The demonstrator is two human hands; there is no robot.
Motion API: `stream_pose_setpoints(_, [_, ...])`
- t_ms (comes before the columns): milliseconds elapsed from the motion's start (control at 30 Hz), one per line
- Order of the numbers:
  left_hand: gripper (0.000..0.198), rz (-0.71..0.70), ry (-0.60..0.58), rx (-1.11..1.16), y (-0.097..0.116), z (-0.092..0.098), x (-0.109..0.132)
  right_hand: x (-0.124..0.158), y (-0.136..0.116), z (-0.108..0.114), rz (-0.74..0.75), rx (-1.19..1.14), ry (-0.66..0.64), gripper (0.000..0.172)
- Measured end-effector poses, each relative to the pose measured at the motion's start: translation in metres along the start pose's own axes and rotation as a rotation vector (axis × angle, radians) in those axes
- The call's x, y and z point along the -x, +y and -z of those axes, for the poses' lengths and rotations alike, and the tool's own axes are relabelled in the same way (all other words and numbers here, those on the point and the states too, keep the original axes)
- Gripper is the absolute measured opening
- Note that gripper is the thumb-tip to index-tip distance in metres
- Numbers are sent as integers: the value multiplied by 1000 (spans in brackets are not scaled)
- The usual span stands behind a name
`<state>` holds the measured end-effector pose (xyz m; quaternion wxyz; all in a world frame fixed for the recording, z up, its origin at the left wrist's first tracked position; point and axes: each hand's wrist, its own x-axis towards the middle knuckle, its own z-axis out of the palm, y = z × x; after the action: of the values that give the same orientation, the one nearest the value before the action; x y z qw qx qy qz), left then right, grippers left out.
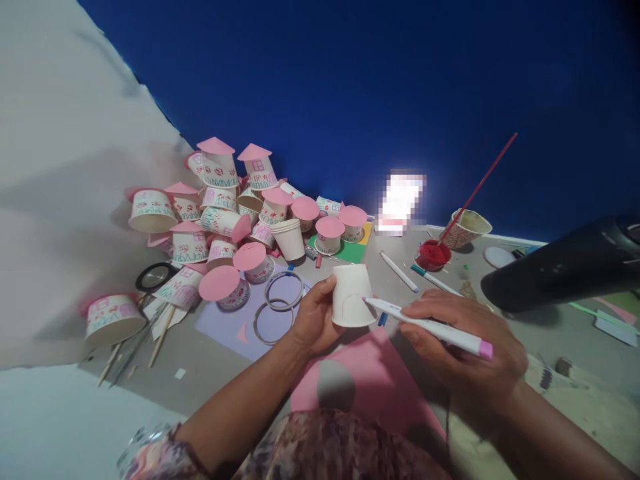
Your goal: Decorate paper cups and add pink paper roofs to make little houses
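A white paper cup (354, 283) is held upside down by my left hand (315, 317), thumb on its left side and the other fingers behind it. A faint pink arch is drawn on the cup's front. My right hand (460, 340) grips a white marker pen (440, 330) with a pink end, its tip touching or nearly touching the cup beside the arch. Below the cup lies a pink paper sheet (385, 380) with a round hole cut in it.
Many decorated cups with pink cone roofs (215, 167) crowd the left. Plain stacked cups (287, 240) stand behind my left hand, two metal rings (283, 291) on purple paper. Red paint pot (433, 255), loose markers (399, 272) and a black cylinder (555, 267) are right.
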<state>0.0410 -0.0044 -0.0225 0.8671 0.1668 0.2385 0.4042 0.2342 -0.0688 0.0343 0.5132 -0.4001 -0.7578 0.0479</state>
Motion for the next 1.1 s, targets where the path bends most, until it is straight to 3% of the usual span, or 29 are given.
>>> stream_pose_setpoints(667, [56,34,9,16,0,2,3,4,-1,0,5,9,39,17])
stream_pose_setpoints(800, [53,15,-14,20,2,2,2,1,-7,1,-38,-11,-7,14])
stream_pose_setpoints(1100, [57,-15,6,0,4,6,0,-1,-9,2,42,-75,-68,13])
